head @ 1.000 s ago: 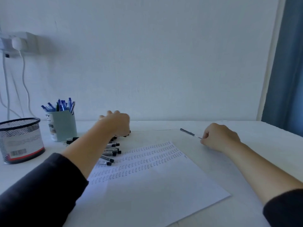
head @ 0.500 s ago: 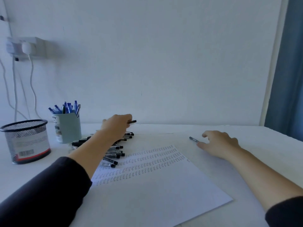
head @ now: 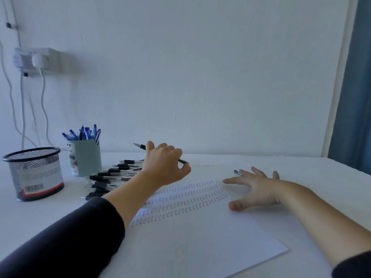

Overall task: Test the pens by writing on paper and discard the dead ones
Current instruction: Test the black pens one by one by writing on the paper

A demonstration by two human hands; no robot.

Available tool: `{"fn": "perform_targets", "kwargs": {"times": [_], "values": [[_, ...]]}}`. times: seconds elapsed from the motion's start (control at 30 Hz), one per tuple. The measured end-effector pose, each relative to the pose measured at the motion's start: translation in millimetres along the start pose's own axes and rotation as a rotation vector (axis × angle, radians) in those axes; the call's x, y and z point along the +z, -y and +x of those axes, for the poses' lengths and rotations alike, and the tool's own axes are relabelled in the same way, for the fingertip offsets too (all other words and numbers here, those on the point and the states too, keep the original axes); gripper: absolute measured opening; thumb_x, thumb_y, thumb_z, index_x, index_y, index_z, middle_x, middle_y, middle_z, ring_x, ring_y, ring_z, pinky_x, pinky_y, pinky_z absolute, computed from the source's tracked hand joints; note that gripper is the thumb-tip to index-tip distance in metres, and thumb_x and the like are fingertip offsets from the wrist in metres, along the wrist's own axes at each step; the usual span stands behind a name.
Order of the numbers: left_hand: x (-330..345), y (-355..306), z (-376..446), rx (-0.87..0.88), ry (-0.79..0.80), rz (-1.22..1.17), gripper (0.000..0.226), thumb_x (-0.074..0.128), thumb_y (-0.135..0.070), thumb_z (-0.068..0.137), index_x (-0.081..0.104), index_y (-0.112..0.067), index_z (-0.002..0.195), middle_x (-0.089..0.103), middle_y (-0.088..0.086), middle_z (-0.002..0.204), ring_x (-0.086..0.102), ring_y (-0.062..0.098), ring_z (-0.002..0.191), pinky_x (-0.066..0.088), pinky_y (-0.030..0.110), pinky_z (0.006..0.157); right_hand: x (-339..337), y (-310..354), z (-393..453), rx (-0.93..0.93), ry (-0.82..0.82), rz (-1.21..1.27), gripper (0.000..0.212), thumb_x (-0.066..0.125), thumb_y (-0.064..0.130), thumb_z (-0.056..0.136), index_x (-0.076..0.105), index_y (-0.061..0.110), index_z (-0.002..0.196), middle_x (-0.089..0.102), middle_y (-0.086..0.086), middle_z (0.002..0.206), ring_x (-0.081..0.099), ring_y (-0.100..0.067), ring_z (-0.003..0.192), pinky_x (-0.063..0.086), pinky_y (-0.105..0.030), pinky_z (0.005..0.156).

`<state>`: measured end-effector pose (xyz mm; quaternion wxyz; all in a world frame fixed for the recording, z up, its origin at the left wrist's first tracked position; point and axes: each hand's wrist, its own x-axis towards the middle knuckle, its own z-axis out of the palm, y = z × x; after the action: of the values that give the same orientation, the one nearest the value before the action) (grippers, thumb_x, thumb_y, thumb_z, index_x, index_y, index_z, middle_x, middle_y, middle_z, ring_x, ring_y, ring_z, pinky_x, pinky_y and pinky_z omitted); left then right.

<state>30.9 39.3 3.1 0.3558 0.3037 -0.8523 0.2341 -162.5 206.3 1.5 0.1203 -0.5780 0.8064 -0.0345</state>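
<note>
Left hand [head: 163, 167] raised just above the desk [head: 301, 177] at centre frame, fingers [head: 185, 171] curled and pinching a black pen [head: 140, 146]; pen tip poking out up-left past the thumb, back end showing at the lower right of the knuckles. Dark sleeve [head: 66, 237] running from the lower left corner up to the forearm.

Right hand [head: 255, 189] at right of centre, palm down, fingers [head: 230, 180] spread and straight, holding nothing; thumb tip touching the right edge of the paper [head: 200, 237], the other fingers over bare desk just beyond the sheet's far corner. Second pen [head: 237, 172] lying on the desk beside those fingertips, partly hidden by them; touching or not, cannot tell.

Sheet of paper lying flat at lower centre, several rows of small repeated handwriting across its far half, near half blank.

Pile of black-capped pens [head: 116, 175] on the desk left of centre, just behind the left wrist, lined up roughly parallel. Behind the pile, a pale blue cup [head: 84, 159] standing upright, filled with blue pens [head: 84, 134]. At far left, a black wire-mesh basket [head: 34, 173] with a barcode label, standing apart from the cup.

On the wall at upper left, a socket [head: 38, 59] with a white plug and cables hanging down. Blue curtain [head: 355, 97] along the right edge.
</note>
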Motion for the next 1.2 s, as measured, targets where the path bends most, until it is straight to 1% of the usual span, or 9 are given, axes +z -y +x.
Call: {"fn": "perform_targets", "kwargs": {"times": [0.17, 0.23, 0.33, 0.4, 0.53, 0.63, 0.7, 0.83, 1.2], "values": [[3, 0, 0, 0.008, 0.04, -0.017, 0.041, 0.052, -0.053, 0.082, 0.056, -0.015, 0.07, 0.047, -0.003, 0.072, 0.046, 0.018, 0.068, 0.037, 0.037, 0.078, -2, 0, 0, -0.024, 0.063, 0.012, 0.112, 0.047, 0.091, 0.027, 0.015, 0.07, 0.133, -0.011, 0.016, 0.158, -0.026, -0.014, 0.143, -0.019, -0.059, 0.109], [4, 1, 1, 0.026, 0.106, -0.047, 0.035, 0.063, -0.043, 0.085, 0.06, -0.008, 0.09, 0.046, 0.002, 0.094, 0.05, 0.02, 0.078, 0.045, 0.036, 0.075, -4, 0, -3, -0.027, 0.094, 0.005, 0.11, 0.052, 0.091, 0.03, 0.016, 0.072, 0.131, -0.013, 0.016, 0.158, -0.025, -0.016, 0.143, -0.018, -0.06, 0.109], [0, -5, 1, 0.09, 0.037, -0.24, 0.024, 0.06, 0.001, 0.082, 0.065, 0.001, 0.105, 0.053, 0.019, 0.104, 0.062, 0.032, 0.064, 0.053, 0.038, 0.049, -6, 1, -7, -0.027, 0.122, -0.008, 0.097, 0.06, 0.084, 0.048, 0.016, 0.07, 0.133, -0.014, 0.014, 0.158, -0.023, -0.019, 0.144, -0.016, -0.06, 0.11], [-4, -11, 4, 0.133, -0.095, -0.337, 0.034, 0.047, -0.009, 0.084, 0.064, -0.001, 0.112, 0.058, 0.025, 0.107, 0.065, 0.034, 0.071, 0.053, 0.04, 0.049, -7, 2, -8, -0.03, 0.126, -0.012, 0.091, 0.058, 0.077, 0.054, 0.015, 0.068, 0.135, -0.014, 0.014, 0.158, -0.021, -0.019, 0.145, -0.013, -0.059, 0.111], [-35, -40, 10, -0.155, 0.015, -0.588, 0.064, 0.022, -0.056, 0.092, 0.064, -0.009, 0.083, 0.065, 0.009, 0.07, 0.061, 0.028, 0.066, 0.046, 0.034, 0.052, -10, 3, -12, -0.048, 0.147, 0.113, 0.083, 0.068, 0.062, 0.07, 0.02, 0.064, 0.136, -0.005, 0.01, 0.16, -0.022, -0.017, 0.144, -0.005, -0.052, 0.117], [-48, -65, 19, -0.549, 0.195, -1.195, 0.036, 0.048, -0.03, 0.097, 0.066, -0.001, 0.086, 0.066, 0.012, 0.069, 0.059, 0.021, 0.054, 0.047, 0.028, 0.048, -12, 3, -14, -0.065, 0.153, 0.114, 0.079, 0.068, 0.057, 0.074, 0.022, 0.061, 0.138, 0.003, 0.008, 0.16, -0.02, -0.019, 0.145, -0.002, -0.049, 0.118], [-50, -79, 20, -0.675, 0.246, -1.343, 0.014, 0.061, -0.011, 0.089, 0.064, -0.002, 0.079, 0.061, 0.009, 0.062, 0.052, 0.015, 0.047, 0.043, 0.022, 0.042, -12, 3, -14, -0.072, 0.153, 0.084, 0.079, 0.067, 0.059, 0.073, 0.021, 0.062, 0.138, 0.002, 0.005, 0.16, -0.017, -0.02, 0.146, 0.0, -0.051, 0.117], [-45, -102, 15, -0.797, 0.383, -1.398, 0.013, 0.057, -0.004, 0.082, 0.052, -0.007, 0.07, 0.045, 0.004, 0.053, 0.032, 0.012, 0.039, 0.023, 0.016, 0.038, -11, 3, -13, -0.058, 0.158, 0.115, 0.078, 0.069, 0.061, 0.072, 0.024, 0.064, 0.136, 0.004, 0.007, 0.16, -0.013, -0.017, 0.147, 0.003, -0.049, 0.118], [-25, -113, -7, -0.702, 0.457, -1.157, 0.009, 0.057, -0.005, 0.073, 0.057, -0.009, 0.065, 0.061, 0.006, 0.054, 0.039, 0.007, 0.031, 0.028, 0.013, 0.035, -10, -3, -7, -0.085, 0.159, 0.166, 0.077, 0.073, 0.059, 0.07, 0.032, 0.061, 0.136, 0.01, 0.007, 0.159, -0.014, -0.011, 0.145, 0.006, -0.044, 0.118]]}}
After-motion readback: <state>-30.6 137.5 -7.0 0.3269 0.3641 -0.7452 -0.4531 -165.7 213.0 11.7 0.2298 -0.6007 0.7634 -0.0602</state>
